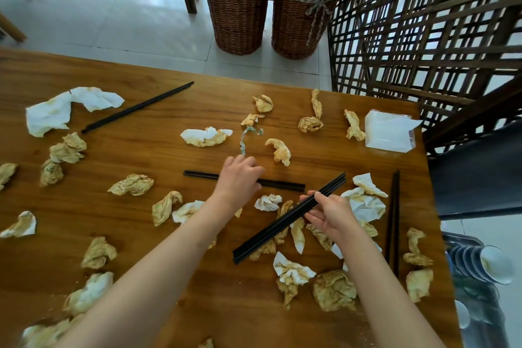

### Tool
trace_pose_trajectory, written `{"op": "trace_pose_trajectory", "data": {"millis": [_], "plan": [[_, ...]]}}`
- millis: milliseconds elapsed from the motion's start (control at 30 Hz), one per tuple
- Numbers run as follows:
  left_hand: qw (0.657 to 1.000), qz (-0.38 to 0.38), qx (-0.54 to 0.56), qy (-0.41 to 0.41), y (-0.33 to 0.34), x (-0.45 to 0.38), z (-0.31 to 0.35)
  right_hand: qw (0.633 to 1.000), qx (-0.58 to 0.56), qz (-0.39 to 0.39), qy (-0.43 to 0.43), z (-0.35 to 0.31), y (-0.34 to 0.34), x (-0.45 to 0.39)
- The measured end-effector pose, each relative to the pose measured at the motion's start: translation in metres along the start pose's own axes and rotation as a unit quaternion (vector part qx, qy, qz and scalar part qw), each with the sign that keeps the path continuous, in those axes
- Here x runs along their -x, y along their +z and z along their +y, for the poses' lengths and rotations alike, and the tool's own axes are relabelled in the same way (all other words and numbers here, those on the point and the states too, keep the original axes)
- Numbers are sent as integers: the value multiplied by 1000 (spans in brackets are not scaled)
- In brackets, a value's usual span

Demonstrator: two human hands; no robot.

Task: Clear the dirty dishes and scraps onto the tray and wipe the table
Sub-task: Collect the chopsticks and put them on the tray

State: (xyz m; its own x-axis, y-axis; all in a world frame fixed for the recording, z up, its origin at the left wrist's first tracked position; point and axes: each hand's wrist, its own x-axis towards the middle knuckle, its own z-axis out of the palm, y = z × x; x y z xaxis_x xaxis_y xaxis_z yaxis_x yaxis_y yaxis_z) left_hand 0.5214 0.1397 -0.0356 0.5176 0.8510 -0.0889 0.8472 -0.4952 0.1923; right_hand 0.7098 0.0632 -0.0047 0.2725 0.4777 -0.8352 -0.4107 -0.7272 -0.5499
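Several crumpled, stained napkins, such as one (pixel 131 184) at centre left, lie all over the wooden table (pixel 169 155). My right hand (pixel 329 213) grips a bundle of black chopsticks (pixel 282 222) held slantwise above the table. My left hand (pixel 238 178) reaches down over another black pair (pixel 282 185) lying flat, fingers curled at it; whether it grips is unclear. More chopsticks lie at the far left (pixel 135 107) and by the right edge (pixel 393 217). A twisted plastic scrap (pixel 245 138) lies beyond my left hand.
A clear pack of napkins (pixel 389 133) sits at the table's far right corner. Stacked dirty bowls (pixel 480 263) rest on a metal tray (pixel 463 240) beyond the right edge. Two wicker baskets (pixel 240 8) and lattice screens (pixel 423 37) stand behind. A dark chair (pixel 474 172) is right.
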Motion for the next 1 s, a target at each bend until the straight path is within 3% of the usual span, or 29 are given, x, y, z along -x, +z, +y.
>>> {"op": "trace_pose_trajectory", "data": {"millis": [133,500,700,1000], "plan": [[998,-43,-44,29,9,-9,15,1000,-4,0,3,-2,-5,-2],[988,-38,-143,47,17,-3,19,1000,4,-3,4,-3,-12,-2],[988,13,-143,58,4,10,10,999,36,12,15,-7,-17,3],[972,70,-135,177,-20,56,6,994,104,5,8,1,-10,24]]}}
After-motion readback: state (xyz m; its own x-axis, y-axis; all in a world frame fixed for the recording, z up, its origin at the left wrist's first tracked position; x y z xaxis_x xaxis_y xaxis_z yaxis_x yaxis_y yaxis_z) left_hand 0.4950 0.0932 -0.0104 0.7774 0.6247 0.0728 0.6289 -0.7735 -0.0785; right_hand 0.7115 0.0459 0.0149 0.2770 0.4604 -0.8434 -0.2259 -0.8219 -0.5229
